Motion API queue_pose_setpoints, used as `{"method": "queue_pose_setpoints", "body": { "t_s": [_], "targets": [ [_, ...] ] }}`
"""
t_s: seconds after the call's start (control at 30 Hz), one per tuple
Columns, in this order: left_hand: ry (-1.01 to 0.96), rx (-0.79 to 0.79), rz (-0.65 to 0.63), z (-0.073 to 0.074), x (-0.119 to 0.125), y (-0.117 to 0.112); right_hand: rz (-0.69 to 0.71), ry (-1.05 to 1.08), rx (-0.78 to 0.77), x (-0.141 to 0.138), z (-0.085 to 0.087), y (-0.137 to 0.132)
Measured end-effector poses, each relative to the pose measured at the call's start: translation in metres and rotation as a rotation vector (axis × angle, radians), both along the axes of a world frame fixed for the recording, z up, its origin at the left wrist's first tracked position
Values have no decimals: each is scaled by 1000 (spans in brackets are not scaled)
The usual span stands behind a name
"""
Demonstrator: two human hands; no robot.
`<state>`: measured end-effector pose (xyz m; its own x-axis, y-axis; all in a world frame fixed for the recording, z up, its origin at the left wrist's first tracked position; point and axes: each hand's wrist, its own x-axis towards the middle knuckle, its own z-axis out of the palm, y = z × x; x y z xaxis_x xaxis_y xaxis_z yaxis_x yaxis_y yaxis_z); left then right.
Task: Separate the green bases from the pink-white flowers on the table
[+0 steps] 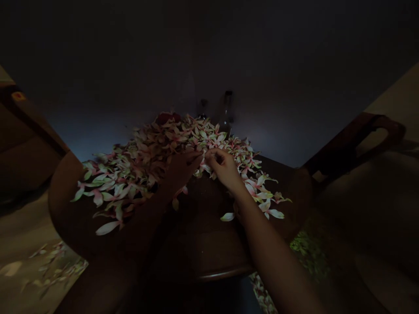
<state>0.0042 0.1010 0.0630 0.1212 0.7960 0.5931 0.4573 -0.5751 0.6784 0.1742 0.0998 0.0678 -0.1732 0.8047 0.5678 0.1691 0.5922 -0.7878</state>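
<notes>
On the wooden table point(216, 257), pink-streaked white petals point(111, 187) lie heaped, left hand point(181, 170) and right hand point(224, 170) pinching one, fingers point(212, 155) closed.

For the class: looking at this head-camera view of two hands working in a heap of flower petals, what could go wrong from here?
The petals spread to the edge of the wooden table, so a careless move of the left hand or right hand could push more down to join the petals on the floor. The glass bottle stands just behind the heap and might get knocked. The dim light may also make single petals hard to see.
</notes>
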Motion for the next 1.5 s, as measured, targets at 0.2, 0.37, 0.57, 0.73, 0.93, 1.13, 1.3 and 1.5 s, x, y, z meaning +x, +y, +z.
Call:
{"method": "queue_pose_setpoints", "body": {
  "t_s": [0.2, 0.37, 0.57, 0.73, 0.93, 1.13, 1.3, 1.5],
  "targets": [
    [14, -6, -39, -1, -3, 2, 13, 5, -4, 1, -2, 2],
    [99, -2, -30, 2, -5, 0, 4, -14, -1, 1, -2, 1],
    [87, 25, -1, -1, -5, 2, 26, -6, 2, 1, -1, 0],
    [109, 27, 24, 0, -5, 2, 9, -5, 5, 0, -2, 0],
    [89, -13, 2, 3, -5, -1, 3, 21, -19, -1, 1, -1],
    [99, -19, -74, 2, -6, 1, 11, 48, -47, 0, -1, 0],
    [83, -32, -66, -2, -8, 6, 17, 42, -45, 0, 0, 0],
    [8, -97, -113, -4, -8, 7, 25, 50, -52, 0, 2, -2]
  ]
}}
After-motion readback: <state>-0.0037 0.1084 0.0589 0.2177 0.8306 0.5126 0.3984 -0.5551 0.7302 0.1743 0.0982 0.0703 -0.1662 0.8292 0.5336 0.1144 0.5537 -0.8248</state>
